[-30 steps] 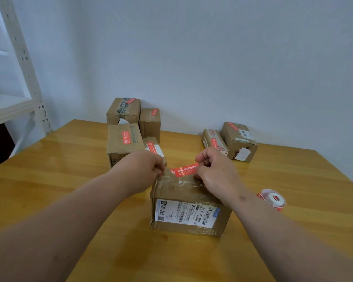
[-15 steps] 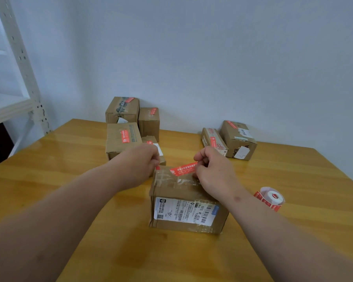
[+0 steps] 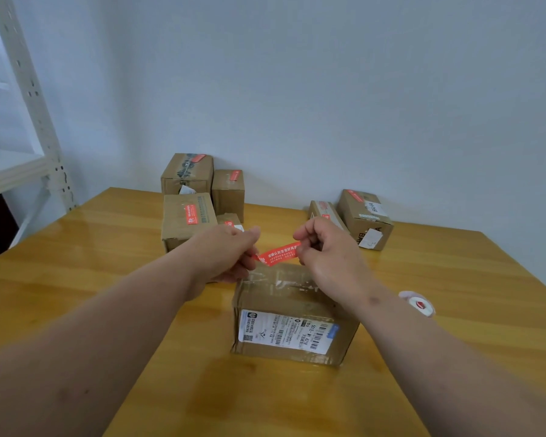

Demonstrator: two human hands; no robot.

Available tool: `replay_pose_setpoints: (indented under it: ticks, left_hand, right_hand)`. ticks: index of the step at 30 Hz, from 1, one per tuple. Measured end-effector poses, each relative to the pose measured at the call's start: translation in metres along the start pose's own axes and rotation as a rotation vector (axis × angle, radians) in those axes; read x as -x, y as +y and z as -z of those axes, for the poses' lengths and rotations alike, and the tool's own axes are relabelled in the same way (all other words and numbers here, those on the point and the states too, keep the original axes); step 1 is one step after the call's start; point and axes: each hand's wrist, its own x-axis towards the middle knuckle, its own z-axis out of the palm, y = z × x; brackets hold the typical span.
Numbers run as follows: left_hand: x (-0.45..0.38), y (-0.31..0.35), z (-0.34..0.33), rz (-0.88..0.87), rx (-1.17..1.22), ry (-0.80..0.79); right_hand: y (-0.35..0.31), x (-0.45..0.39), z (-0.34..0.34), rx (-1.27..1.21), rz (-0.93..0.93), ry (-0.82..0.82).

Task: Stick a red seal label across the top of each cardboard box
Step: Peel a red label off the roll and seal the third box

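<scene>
The left hand [image 3: 226, 252] and right hand [image 3: 323, 253] each pinch one end of the red seal label [image 3: 279, 253], holding it stretched just above the far top edge of the nearest cardboard box [image 3: 292, 313], probably so it goes down flat across the taped seam. That box sits mid-surface [image 3: 108, 253]. Six boxes at the far side already carry red labels, and the label roll [image 3: 418, 304] lies to the right.
</scene>
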Motion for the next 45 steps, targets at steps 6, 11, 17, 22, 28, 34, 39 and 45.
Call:
replay_pose_setpoints:
  ticks: [6,11,17,22,28,34,39,45]
  left_hand:
    - [0.004,0.002,-0.004,-0.061,-0.096,-0.027]
    - [0.007,0.001,-0.001,-0.050,0.001,-0.082]
    - [0.012,0.006,0.001,-0.037,0.131,-0.210]
    - [0.014,0.007,0.000,-0.068,0.191,-0.242]
    - [0.012,0.005,-0.005,-0.126,0.206,-0.147]
    - [0.012,0.003,-0.008,-0.173,0.148,-0.058]
    - [0.011,0.006,-0.012,-0.237,0.026,0.014]
    - [0.009,0.003,-0.015,-0.316,-0.096,0.031]
  right_hand:
    - [-0.002,0.001,-0.001,0.035,0.026,-0.005]
    - [-0.003,0.004,-0.001,0.062,0.021,-0.013]
    - [-0.006,0.004,-0.001,0.019,-0.024,0.014]
    - [-0.011,0.007,-0.001,-0.063,-0.093,-0.036]
    - [-0.017,0.010,0.000,-0.232,-0.209,-0.151]
    - [-0.015,0.010,0.004,-0.236,-0.212,-0.150]
    - [-0.015,0.009,0.003,-0.155,-0.197,-0.119]
    - [-0.016,0.009,0.007,-0.123,-0.171,-0.143]
